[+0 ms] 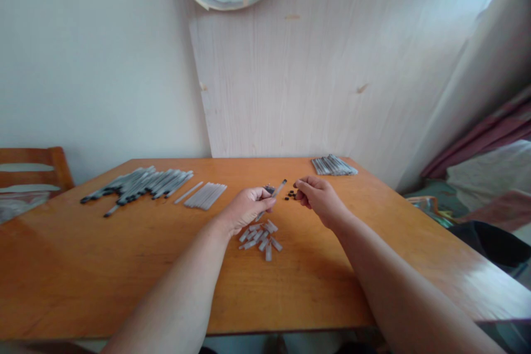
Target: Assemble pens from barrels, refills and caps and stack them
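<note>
One black-tipped pen tube (279, 188) sat pinched in your left hand (250, 206) at frame centre, long axis slanting up-right toward your right hand (319, 197), which gripped a small black cap (295, 185), nearer the loose caps (287, 198).

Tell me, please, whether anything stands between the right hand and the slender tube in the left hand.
Nothing visible does: an open gap separates the right hand from the tube in the left hand; the small black pieces lie lower, on the table.
</note>
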A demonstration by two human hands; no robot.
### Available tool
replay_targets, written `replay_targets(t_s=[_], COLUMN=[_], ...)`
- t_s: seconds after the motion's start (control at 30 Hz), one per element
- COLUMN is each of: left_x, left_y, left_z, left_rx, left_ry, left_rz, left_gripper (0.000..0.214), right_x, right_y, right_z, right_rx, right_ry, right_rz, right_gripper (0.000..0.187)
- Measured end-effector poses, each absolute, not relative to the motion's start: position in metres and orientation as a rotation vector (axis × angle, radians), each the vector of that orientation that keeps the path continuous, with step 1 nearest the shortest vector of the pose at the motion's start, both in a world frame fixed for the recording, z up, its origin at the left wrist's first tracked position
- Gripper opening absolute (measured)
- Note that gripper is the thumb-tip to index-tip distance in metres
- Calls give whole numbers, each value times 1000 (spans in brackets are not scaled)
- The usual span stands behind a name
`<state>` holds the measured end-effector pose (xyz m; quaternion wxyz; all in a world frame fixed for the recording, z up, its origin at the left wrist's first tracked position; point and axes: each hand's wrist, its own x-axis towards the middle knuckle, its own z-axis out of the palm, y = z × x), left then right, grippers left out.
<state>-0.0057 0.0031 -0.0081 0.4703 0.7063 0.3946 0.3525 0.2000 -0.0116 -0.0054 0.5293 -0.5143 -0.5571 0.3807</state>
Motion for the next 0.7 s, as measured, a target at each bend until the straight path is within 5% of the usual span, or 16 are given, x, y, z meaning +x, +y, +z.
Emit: replay_targets(t_s=[0.4, 0.7], left_x=[-8, -9], left_y=[10, 11], left_z=[-10, -10], left_rx=[1547, 1532], left_ry=[1017, 1019], left_rz=[1002, 1043], left_gripper=[31, 28], right_x=[193, 185], right_y=[-30, -35], right_z=[-2, -13], right_rx=[-1199, -1199], right_ry=[-2015, -2441], right_rz=[1064, 867], right_gripper=[12, 15])
